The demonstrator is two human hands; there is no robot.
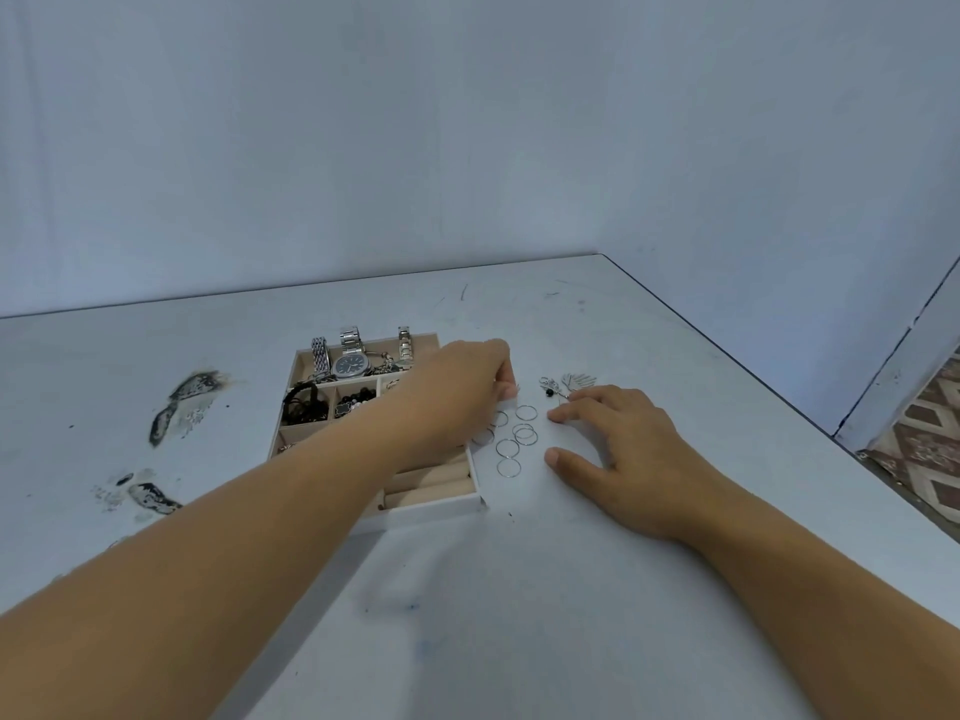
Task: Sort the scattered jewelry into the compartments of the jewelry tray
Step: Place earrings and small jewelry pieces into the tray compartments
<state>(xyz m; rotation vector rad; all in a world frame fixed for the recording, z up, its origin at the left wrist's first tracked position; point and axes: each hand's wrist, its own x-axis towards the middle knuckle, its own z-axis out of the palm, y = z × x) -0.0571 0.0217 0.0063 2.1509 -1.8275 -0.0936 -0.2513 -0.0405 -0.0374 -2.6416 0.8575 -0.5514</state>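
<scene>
A beige jewelry tray (431, 504) with several compartments sits on the white table. Its far compartments hold watches (351, 365); the middle ones hold dark bead bracelets (306, 405). Several thin silver rings (517, 441) lie loose on the table just right of the tray. My left hand (457, 397) reaches across the tray, its fingers curled down above the rings; whether it holds one is hidden. My right hand (628, 449) rests flat on the table right of the rings, fingers spread. A silver brooch with a black bead (563, 384) lies beyond its fingertips.
The white table (519, 615) has dark worn patches (176, 407) on its left side. Its right edge (779, 402) runs diagonally, with patterned floor (924, 439) beyond. A blue wall stands behind the table.
</scene>
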